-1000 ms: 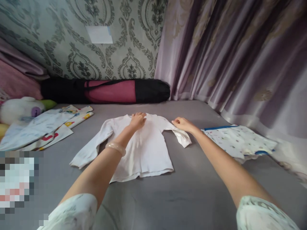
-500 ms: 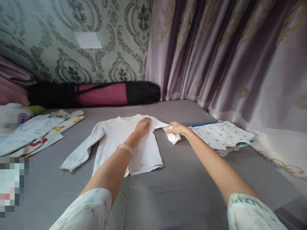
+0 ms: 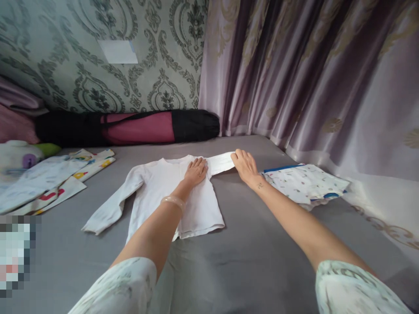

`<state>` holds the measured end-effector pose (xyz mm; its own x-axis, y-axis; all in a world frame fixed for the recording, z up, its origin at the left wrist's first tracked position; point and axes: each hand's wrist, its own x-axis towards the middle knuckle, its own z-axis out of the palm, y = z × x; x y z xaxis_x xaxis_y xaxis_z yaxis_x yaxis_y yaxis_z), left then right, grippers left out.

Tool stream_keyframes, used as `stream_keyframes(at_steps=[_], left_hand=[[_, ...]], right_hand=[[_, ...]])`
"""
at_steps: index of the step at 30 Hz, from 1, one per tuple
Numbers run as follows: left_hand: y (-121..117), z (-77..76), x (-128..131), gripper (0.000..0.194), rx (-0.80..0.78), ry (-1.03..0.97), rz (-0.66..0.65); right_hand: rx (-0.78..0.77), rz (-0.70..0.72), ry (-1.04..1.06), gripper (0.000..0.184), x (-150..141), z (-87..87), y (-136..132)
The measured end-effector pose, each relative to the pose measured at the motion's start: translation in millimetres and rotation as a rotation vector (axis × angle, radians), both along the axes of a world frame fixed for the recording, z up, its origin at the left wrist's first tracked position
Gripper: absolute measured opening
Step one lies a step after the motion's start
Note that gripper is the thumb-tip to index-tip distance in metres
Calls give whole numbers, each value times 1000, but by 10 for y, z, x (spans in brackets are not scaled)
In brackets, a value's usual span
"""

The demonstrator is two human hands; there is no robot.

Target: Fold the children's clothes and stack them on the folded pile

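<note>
Two hands on one white shirt (image 3: 157, 183) right now. It's lying on a grey sheet (image 3: 262, 253), pretty much in the middle of the view, neckline pointing at the wall and hem facing the person.

Left hand (image 3: 196, 171) is laid flat, palm down, on the upper part of the shirt near the right-side shoulder, fingers stretched out and slightly apart. There's a pale bracelet (image 3: 173, 201) around that forearm. Right hand (image 3: 246, 166) has its fingers curled around the end of the right-side sleeve (image 3: 222, 162), pinching the cloth, and that sleeve is stretched out straight sideways. Can't really tell where the thumb sits. The other sleeve (image 3: 108, 211) slants down toward the left, loose on the sheet.

Just beyond the right wrist is some white patterned clothing (image 3: 304, 183) with blue trim, lying near the purple curtain (image 3: 294, 87). Way over on the left there's a bunch of printed clothes (image 3: 49, 176) next to a plush toy (image 3: 13, 152). Long black and dark pink bag (image 3: 140, 128) lies along the patterned wall (image 3: 65, 56). Bottom left corner is pixelated, so no clue what that is.
</note>
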<state>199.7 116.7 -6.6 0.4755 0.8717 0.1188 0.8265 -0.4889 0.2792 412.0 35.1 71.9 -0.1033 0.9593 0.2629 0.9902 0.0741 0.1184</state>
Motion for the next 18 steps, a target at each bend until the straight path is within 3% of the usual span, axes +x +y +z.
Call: stream_keyframes(at_steps=[2, 7, 12, 18], left_hand=[[-7, 6, 4, 54, 1, 16, 2], [-33, 38, 13, 55, 11, 41, -11], [-45, 52, 9, 57, 2, 25, -9], [-8, -1, -12, 52, -1, -26, -24]], right_hand=[[-42, -26, -126, 39, 34, -55, -50], [-330, -184, -236, 38, 257, -105, -67], [-447, -214, -87, 40, 366, 10, 114], [-462, -279, 40, 38, 396, -119, 340]])
